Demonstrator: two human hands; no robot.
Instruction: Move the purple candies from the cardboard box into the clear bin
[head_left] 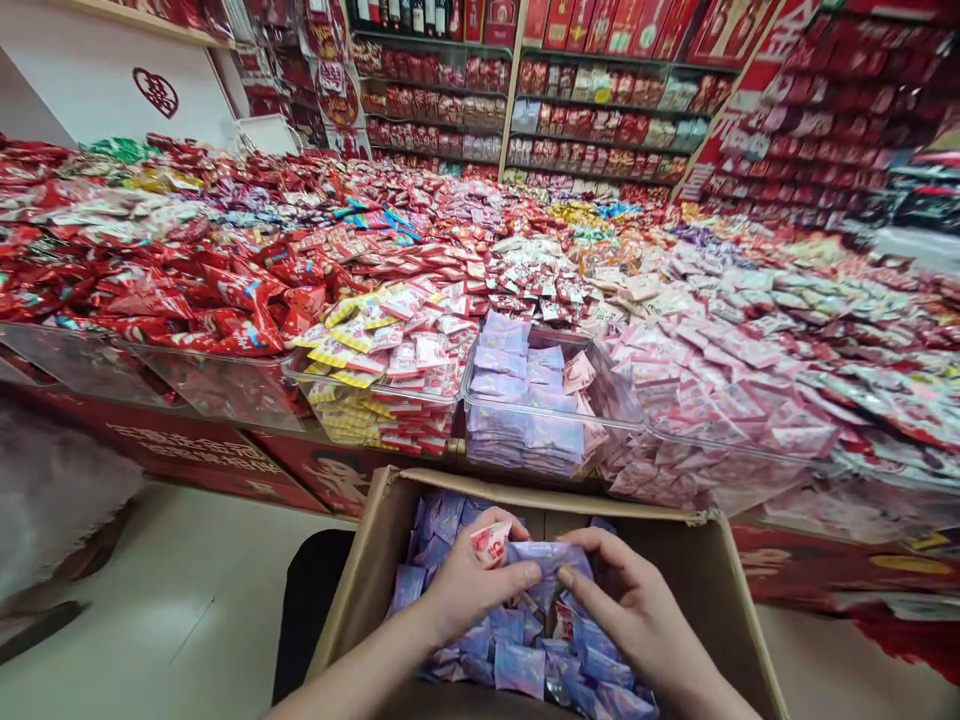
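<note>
Fingers (525, 574) pinched: L hand (476, 580) on red-white pkt (489, 545) & purple pkt (547, 556), R hand (641, 605) on latter.

Purple-blue shiny sachets (520, 668) fill the brown cardboard box (742, 610); red-and-white printed packets (429, 350) show yellow bands, pale-pink flat packets (720, 385) sit right of them, and glossy red wrappers (240, 300) gleam left!
</note>
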